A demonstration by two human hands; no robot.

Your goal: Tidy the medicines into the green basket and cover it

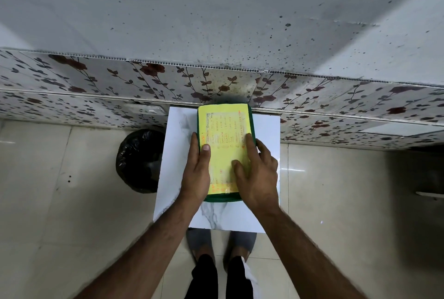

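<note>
A green basket (251, 121) stands on a small white marble-patterned table (175, 154) against the wall. A yellow lid (224, 128) with orange and black handwriting lies flat on top and hides the basket's inside; no medicines show. My left hand (195, 173) rests on the lid's left edge, thumb on the yellow surface and fingers down the basket's side. My right hand (258, 173) lies flat on the lid's right half, fingers spread and pressing on it.
A black-bagged waste bin (138, 159) stands on the floor just left of the table. A floral-patterned wall panel (96, 82) runs behind the table. My feet in grey slippers (199, 241) are below the table's front edge on beige floor tiles.
</note>
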